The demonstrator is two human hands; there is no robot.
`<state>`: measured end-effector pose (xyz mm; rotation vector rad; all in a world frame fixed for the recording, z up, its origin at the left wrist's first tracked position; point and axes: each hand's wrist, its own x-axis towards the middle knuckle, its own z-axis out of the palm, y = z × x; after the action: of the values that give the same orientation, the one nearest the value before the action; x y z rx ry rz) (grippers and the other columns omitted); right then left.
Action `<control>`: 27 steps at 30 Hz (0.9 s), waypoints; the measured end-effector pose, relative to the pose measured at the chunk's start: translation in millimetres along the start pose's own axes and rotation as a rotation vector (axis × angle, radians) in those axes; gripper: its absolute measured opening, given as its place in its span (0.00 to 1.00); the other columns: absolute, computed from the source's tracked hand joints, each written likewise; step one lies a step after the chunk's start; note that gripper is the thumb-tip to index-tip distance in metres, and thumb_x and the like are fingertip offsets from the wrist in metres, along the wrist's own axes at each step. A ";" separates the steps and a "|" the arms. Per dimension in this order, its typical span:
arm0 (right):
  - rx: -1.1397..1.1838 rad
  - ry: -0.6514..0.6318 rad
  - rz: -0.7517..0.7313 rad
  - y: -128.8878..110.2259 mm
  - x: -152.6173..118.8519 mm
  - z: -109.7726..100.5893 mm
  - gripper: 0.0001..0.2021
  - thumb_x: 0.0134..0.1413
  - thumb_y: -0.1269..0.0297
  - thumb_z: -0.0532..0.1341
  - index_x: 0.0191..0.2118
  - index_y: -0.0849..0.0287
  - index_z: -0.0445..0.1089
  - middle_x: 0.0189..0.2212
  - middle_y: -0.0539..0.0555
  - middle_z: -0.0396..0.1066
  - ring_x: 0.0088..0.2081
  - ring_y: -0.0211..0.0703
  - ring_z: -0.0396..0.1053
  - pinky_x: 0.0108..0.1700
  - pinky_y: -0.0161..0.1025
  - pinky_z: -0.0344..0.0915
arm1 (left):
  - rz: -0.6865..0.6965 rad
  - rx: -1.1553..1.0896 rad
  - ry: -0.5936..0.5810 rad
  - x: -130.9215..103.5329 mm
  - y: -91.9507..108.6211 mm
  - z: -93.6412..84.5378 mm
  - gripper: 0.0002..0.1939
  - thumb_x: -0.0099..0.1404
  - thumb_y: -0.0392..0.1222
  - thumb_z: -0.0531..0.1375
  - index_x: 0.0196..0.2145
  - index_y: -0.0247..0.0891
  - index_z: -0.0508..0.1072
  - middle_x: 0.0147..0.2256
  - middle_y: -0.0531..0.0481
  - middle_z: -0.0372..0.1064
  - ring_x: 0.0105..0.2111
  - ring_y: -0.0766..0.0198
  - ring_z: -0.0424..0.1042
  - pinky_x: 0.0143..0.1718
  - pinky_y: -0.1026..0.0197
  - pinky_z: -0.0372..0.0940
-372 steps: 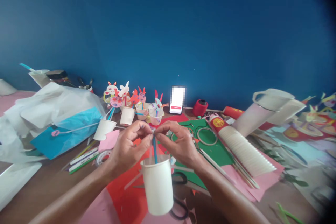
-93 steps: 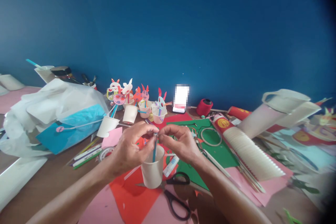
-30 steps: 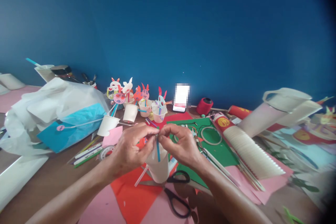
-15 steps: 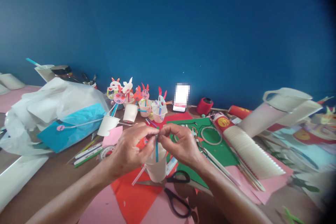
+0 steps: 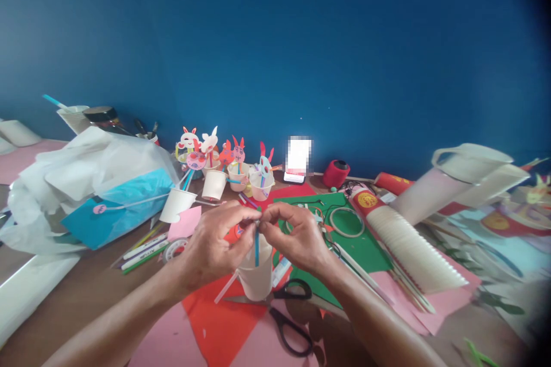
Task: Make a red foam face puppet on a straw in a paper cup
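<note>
A blue straw (image 5: 257,249) stands upright in front of a white paper cup (image 5: 255,285), its lower end near the rim. At the straw's top, the fingers of my left hand (image 5: 224,239) are closed in a pinch. My right hand (image 5: 293,236) also pinches there, its fingertips meeting the left ones, which hide the straw's upper end. A pale straw (image 5: 227,288) sticks out from the cup's left side. Black-handled scissors (image 5: 293,332) lie open just in front of the cup, over red paper (image 5: 224,321) and pink paper (image 5: 159,338).
Several paper cups with paper animal faces on straws (image 5: 260,186) line the back. At left are a plastic bag (image 5: 86,155), markers (image 5: 144,255) and a tape roll (image 5: 174,249). Green card (image 5: 365,252), a stack of paper cups (image 5: 415,249) and a pitcher (image 5: 465,166) occupy the right.
Almost nothing differs. The cup and the pale straw at its side have shifted very slightly; both hands keep their pinch at the blue straw's top.
</note>
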<state>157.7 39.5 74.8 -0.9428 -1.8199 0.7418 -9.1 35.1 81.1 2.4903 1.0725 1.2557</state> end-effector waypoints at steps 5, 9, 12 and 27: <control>-0.012 -0.006 -0.009 -1.1 -1.1 0.0 0.05 0.46 0.74 0.57 0.25 0.60 0.67 0.22 0.46 0.68 0.26 0.33 0.64 0.33 0.31 0.59 | -0.011 0.005 -0.008 -0.8 0.3 -1.6 0.09 0.56 0.31 0.57 0.36 0.36 0.70 0.29 0.50 0.70 0.30 0.66 0.68 0.33 0.62 0.63; -0.030 -0.003 -0.013 -3.0 -0.7 0.2 0.05 0.46 0.74 0.58 0.24 0.60 0.67 0.22 0.46 0.68 0.27 0.33 0.64 0.34 0.31 0.58 | -0.008 0.022 -0.003 -1.3 -0.9 -1.2 0.08 0.55 0.31 0.57 0.35 0.37 0.69 0.29 0.50 0.70 0.30 0.66 0.69 0.33 0.62 0.63; -0.041 -0.004 -0.010 -4.0 -0.4 0.9 0.05 0.46 0.74 0.57 0.24 0.60 0.68 0.22 0.47 0.69 0.27 0.34 0.64 0.34 0.31 0.58 | -0.008 0.030 0.006 -2.2 -1.4 0.0 0.08 0.55 0.31 0.57 0.35 0.37 0.69 0.29 0.50 0.70 0.30 0.66 0.69 0.33 0.63 0.63; -0.089 0.010 0.027 -5.1 -1.1 3.4 0.06 0.44 0.74 0.56 0.22 0.59 0.66 0.21 0.47 0.68 0.26 0.34 0.63 0.33 0.33 0.59 | -0.053 0.051 -0.021 -1.7 2.6 0.4 0.06 0.57 0.33 0.54 0.33 0.37 0.69 0.28 0.50 0.71 0.27 0.65 0.69 0.29 0.63 0.63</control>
<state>153.5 35.6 77.1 -1.0292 -1.8469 0.6759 -8.1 32.1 80.9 2.4890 1.1718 1.2002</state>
